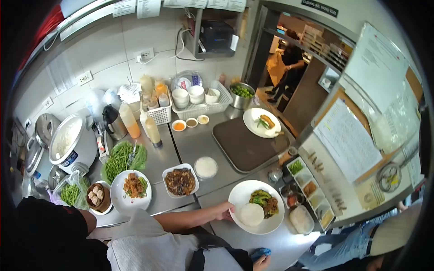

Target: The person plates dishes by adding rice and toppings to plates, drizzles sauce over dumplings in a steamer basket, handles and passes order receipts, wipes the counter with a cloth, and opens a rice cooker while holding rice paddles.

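My left hand (222, 211) grips the left rim of a white plate (239, 189) that bears a mound of rice (251, 214) and greens with brown meat (266, 202). Low in the view, my right hand (261, 263) holds a blue cloth (260, 253) near the counter's front edge. Left of the plate are a bowl of white rice (205, 167) and a square white dish of dark saucy food (180, 181). Beyond it lies a brown tray (230, 147), with another plate of food (253, 118) at its far edge.
On the left are a plate of fried food (118, 195), a bamboo steamer (95, 197), bagged green beans (121, 163) and sauce bottles (129, 121). Condiment containers (310, 192) line the right side. A person's arm in a black sleeve (58, 230) is at left; another person (357, 246) stands at right.
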The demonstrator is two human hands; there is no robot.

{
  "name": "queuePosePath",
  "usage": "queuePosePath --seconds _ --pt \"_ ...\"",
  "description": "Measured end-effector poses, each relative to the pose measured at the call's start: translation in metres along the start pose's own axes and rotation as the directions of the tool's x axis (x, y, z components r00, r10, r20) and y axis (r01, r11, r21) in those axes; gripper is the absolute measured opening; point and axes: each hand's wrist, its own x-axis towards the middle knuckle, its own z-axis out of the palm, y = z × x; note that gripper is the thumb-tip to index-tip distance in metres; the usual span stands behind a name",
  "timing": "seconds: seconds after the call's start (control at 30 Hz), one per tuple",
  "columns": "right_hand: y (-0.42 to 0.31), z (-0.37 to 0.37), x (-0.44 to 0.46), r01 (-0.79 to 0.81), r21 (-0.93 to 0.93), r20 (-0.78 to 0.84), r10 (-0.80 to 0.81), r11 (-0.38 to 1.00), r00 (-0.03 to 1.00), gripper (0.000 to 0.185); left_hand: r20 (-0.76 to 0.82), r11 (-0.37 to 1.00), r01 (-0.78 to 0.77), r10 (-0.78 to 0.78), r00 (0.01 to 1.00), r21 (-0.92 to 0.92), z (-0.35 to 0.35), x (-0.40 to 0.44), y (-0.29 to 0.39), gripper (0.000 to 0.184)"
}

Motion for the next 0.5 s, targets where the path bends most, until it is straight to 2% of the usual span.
queuePosePath --seconds 0.13,0.23,0.33,0.37,0.4,0.43,0.5 --pt "0.004 0.019 0.013 -0.069 -0.011 0.029 0.070 0.998 0.997 0.043 0.018 0.990 -0.139 0.139 0.990 0.012 -0.044 0.021 0.081 0.062" --pt "-0.010 0.029 0.015 -0.137 -0.023 0.045 0.138 0.990 0.989 0.041 -0.046 0.943 -0.307 0.315 0.948 0.132 -0.047 0.019 0.152 0.071" --pt "-0.070 0.010 0.007 0.010 -0.267 -0.021 -0.017 0.964 1.000 0.040 -0.110 0.928 -0.339 0.357 0.928 0.153 -0.051 0.036 0.192 0.078" --pt "-0.064 0.017 0.007 0.127 -0.409 -0.142 -0.200 0.904 0.969 0.040 -0.117 0.935 -0.322 0.340 0.933 0.149 -0.059 0.050 0.203 0.080" --pt "-0.048 0.023 0.010 0.077 -0.385 -0.129 -0.137 0.920 0.982 0.039 -0.121 0.942 -0.303 0.320 0.939 0.145 -0.066 0.063 0.210 0.083" --pt "-0.039 0.027 0.015 0.025 -0.362 -0.117 -0.072 0.932 0.990 0.039 -0.186 0.942 -0.303 0.326 0.927 0.141 -0.067 0.070 0.215 0.075" --pt "-0.029 0.033 0.022 -0.071 -0.327 -0.099 0.040 0.942 0.994 0.038 -0.153 0.965 -0.244 0.256 0.955 0.091 -0.079 0.083 0.224 0.068"
